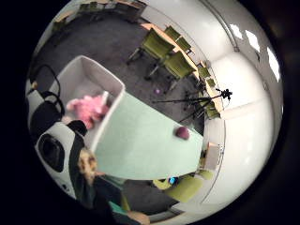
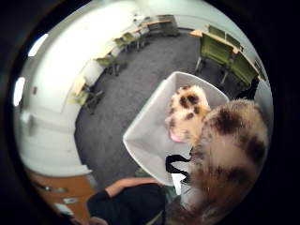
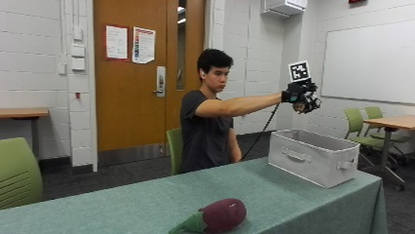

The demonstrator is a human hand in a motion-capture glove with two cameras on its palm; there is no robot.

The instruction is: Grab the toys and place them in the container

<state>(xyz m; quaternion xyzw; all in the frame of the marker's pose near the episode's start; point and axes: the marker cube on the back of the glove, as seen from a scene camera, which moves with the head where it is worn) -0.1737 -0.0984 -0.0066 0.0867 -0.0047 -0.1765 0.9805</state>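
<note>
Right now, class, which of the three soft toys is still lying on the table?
The dark purple eggplant toy. The pink toy already lies in the container, and the spotted plush is in the gloved right hand.

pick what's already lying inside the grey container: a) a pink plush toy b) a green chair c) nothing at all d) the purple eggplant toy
a, the little finger side palm view shows a pink plush toy lying inside the grey container, while the purple eggplant toy lies on the green table.
</note>
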